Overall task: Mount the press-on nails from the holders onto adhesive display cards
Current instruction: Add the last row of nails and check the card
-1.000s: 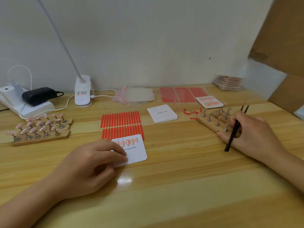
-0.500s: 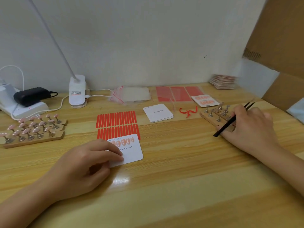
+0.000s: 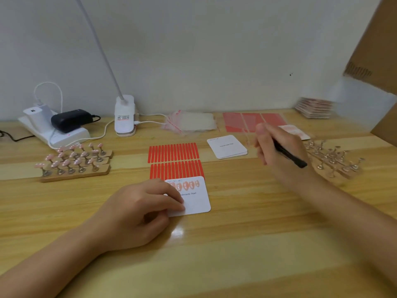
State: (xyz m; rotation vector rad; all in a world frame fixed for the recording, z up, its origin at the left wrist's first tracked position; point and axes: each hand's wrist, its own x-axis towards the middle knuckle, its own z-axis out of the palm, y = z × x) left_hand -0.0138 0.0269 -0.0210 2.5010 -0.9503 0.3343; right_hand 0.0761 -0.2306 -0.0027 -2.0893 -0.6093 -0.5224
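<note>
The table point(image 3: 236, 244) is smooth, shiny wood. The card point(image 3: 197, 201) is matt white paper. The holders point(image 3: 75, 168) are bare wood with metal stems. The bags point(image 3: 191, 123) are clear, shiny plastic. The box point(image 3: 384, 39) is rough brown cardboard.

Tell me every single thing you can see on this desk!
Display card with nails: one, white, front centre, row of pinkish nails along its top.
Adhesive strips: two rows, red, behind that card.
Blank cards: small stack, white, centre back.
Full nail holders: wooden bars with pink nails, left.
Empty nail holders: wooden, metal stands, right, blurred.
Red sheets: back, by the wall.
Plastic bags: clear, beside the lamp base.
Lamp base: one, white.
Power strip: white, far left, with a black adapter.
Tweezers: black, in the right hand's grip.
Left hand: presses the nail card.
Right hand: raised, holding tweezers.
</note>
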